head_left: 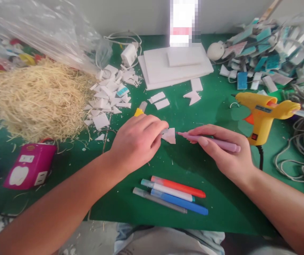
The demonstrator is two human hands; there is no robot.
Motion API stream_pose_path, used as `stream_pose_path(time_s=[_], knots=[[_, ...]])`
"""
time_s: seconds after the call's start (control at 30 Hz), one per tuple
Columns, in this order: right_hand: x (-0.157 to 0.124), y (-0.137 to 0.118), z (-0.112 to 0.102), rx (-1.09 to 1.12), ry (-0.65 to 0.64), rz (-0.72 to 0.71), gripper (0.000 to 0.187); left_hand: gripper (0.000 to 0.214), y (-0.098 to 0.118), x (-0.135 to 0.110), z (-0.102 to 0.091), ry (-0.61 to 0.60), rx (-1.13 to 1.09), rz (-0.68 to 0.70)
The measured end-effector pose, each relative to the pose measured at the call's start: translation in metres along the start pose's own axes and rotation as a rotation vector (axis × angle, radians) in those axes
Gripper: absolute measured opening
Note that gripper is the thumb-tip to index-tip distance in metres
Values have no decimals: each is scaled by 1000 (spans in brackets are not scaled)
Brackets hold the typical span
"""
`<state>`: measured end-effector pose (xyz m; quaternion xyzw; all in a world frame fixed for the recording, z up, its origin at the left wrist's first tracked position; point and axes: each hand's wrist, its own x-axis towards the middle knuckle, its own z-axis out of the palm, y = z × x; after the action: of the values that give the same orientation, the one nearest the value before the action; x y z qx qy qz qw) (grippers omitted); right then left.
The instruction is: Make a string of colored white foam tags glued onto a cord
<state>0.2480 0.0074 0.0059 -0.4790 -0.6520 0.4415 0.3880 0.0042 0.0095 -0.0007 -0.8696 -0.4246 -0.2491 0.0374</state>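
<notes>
My right hand [229, 148] is closed around a light purple marker [221, 143], its bare tip pointing left at a small white foam piece [170, 136] with an uneven edge. A narrow gap separates tip and piece. My left hand [138, 140] is closed, with a translucent grey marker cap [164, 131] showing at its fingertips, right beside the foam piece. Whether those fingers also touch the piece I cannot tell. Behind this hand lies a yellow utility knife [139, 112], partly hidden. Nearer me are an orange-red marker [178, 186], a white marker [170, 190], a blue marker [180, 202] and a grey marker [159, 200].
A yellow glue gun [266, 113] stands at right before tangled cord [298, 148]. Foam sheets [175, 67] lie at the back. Foam scraps [106, 95], a straw heap [37, 101] and a magenta power adapter [31, 166] occupy the left. Blue-white scraps [271, 53] pile up back right.
</notes>
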Motion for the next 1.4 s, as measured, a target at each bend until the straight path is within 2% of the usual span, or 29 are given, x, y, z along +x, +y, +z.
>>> stream_pose_path(time_s=[0.13,0.27,0.43,0.67,0.77,0.87,1.0,1.1,1.2,1.3,1.4], knots=[[2,1,2,-20,98,91,21,18,3,-1,-3,-97,-49,29],[4,1,3,-1,102,104,24,18,11,-4,-2,-218,-189,101],[3,1,3,12,98,119,23,19,17,-6,5,-255,-239,160],[3,-2,3,26,86,157,29,26,6,-7,2,-173,63,-15],[4,-3,3,28,82,151,30,22,6,-6,1,-203,43,1],[4,-3,3,36,76,147,27,18,7,-5,3,-211,-65,-2],[4,-2,3,48,71,136,28,13,3,-2,0,-174,-174,-72],[3,-1,2,58,70,137,32,18,-6,6,-9,-113,-94,-183],[2,0,0,76,71,139,35,13,-15,17,-16,-133,9,-283],[2,0,-1,95,74,134,31,10,-24,25,-19,-175,9,-318],[1,0,-1,100,69,135,25,11,-35,34,-13,-160,28,-338]])
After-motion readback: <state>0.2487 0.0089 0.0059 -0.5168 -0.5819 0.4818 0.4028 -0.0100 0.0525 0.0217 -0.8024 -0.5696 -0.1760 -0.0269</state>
